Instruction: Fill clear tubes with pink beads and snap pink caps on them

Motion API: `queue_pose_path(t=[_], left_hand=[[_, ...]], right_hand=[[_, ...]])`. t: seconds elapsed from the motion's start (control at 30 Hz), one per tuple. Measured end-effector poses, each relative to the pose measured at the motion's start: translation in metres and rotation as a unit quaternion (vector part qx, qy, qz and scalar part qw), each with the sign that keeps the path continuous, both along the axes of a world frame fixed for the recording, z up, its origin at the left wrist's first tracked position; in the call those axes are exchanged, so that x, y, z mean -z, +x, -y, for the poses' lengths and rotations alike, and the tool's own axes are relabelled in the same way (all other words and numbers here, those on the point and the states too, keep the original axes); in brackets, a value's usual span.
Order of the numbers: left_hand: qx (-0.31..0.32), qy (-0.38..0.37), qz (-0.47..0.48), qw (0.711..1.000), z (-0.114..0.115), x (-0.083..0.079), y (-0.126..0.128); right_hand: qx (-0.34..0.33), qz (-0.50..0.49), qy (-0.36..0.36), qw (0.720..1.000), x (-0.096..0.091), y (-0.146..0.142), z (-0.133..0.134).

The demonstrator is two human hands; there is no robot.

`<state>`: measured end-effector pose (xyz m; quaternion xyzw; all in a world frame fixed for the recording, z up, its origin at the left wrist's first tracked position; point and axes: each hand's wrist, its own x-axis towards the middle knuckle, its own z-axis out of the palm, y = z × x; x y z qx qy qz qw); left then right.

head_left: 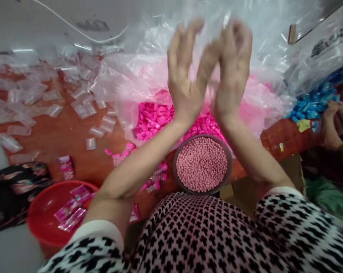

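Note:
Both my hands are raised side by side in front of a big clear plastic bag (148, 72), thumbs nearly touching. My left hand (185, 76) has its fingers stretched upward and a little apart, holding nothing that I can see. My right hand (234, 72) is smeared by motion, its fingertips bent against the plastic; whether it grips anything is unclear. Below the wrists sits a round bowl (175, 165) full of small pink beads (201, 163). Bright pink plastic pieces (154, 117) lie heaped in the open bag.
Several small clear bags (32, 98) lie scattered over the brown table (66, 132) at left. A red basin (43, 220) at lower left holds pink filled packets (71, 208). At right, blue pieces (316, 102) fill another bag, and another person's hands (334, 125) work there.

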<state>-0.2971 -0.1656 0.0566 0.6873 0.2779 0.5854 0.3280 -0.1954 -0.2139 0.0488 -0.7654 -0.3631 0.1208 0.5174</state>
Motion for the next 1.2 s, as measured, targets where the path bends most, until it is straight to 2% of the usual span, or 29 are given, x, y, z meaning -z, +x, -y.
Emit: queue_pose_path(t=[0.03, 0.1, 0.13, 0.2, 0.3, 0.37, 0.43, 0.5, 0.6, 0.67, 0.77, 0.87, 0.93, 1.0, 1.1, 1.2], left_hand=[[0.007, -0.035, -0.021, 0.999, 0.041, 0.007, -0.021], [0.031, -0.103, -0.042, 0.993, 0.113, 0.031, -0.054], [0.054, -0.136, -0.064, 0.987, 0.143, 0.048, -0.065], [0.095, -0.181, -0.108, 0.973, 0.186, 0.084, -0.079], [0.154, -0.222, -0.158, 0.950, 0.216, 0.131, -0.088], [0.211, -0.234, -0.197, 0.928, 0.221, 0.149, -0.092], [0.270, -0.228, -0.221, 0.909, 0.217, 0.158, -0.098], [0.305, -0.218, -0.227, 0.899, 0.210, 0.162, -0.105], [0.307, -0.232, -0.216, 0.897, 0.202, 0.168, -0.115], [0.299, -0.279, -0.194, 0.892, 0.201, 0.171, -0.120], [0.264, -0.411, -0.106, 0.866, 0.208, 0.168, -0.125], [0.221, -0.544, 0.031, 0.809, 0.220, 0.152, -0.126], [0.191, -0.597, 0.104, 0.772, 0.226, 0.138, -0.123], [0.160, -0.622, 0.144, 0.753, 0.230, 0.125, -0.118], [0.122, -0.625, 0.157, 0.755, 0.232, 0.116, -0.108], [0.095, -0.612, 0.143, 0.772, 0.231, 0.114, -0.099]], right_hand=[[0.007, 0.000, 0.005, 1.000, 0.010, -0.020, 0.038], [0.026, 0.000, 0.014, 1.000, 0.032, -0.061, 0.109], [0.037, 0.002, 0.022, 0.999, 0.044, -0.079, 0.139], [0.062, 0.003, 0.033, 0.997, 0.070, -0.105, 0.187], [0.069, -0.017, -0.005, 0.997, 0.107, -0.117, 0.231], [0.028, -0.026, -0.048, 0.998, 0.124, -0.109, 0.248], [-0.019, -0.020, -0.085, 0.996, 0.133, -0.095, 0.261], [-0.035, -0.008, -0.112, 0.993, 0.134, -0.080, 0.272], [-0.018, 0.003, -0.129, 0.991, 0.128, -0.058, 0.287], [-0.015, 0.022, -0.123, 0.992, 0.121, -0.044, 0.292], [-0.048, 0.057, -0.108, 0.991, 0.110, -0.028, 0.287], [-0.149, -0.005, -0.101, 0.984, 0.101, -0.024, 0.269], [-0.244, -0.084, -0.104, 0.961, 0.096, -0.027, 0.254], [-0.330, -0.135, -0.108, 0.928, 0.094, -0.033, 0.240], [-0.411, -0.114, -0.108, 0.898, 0.092, -0.038, 0.222], [-0.441, -0.038, -0.105, 0.890, 0.094, -0.037, 0.210]])
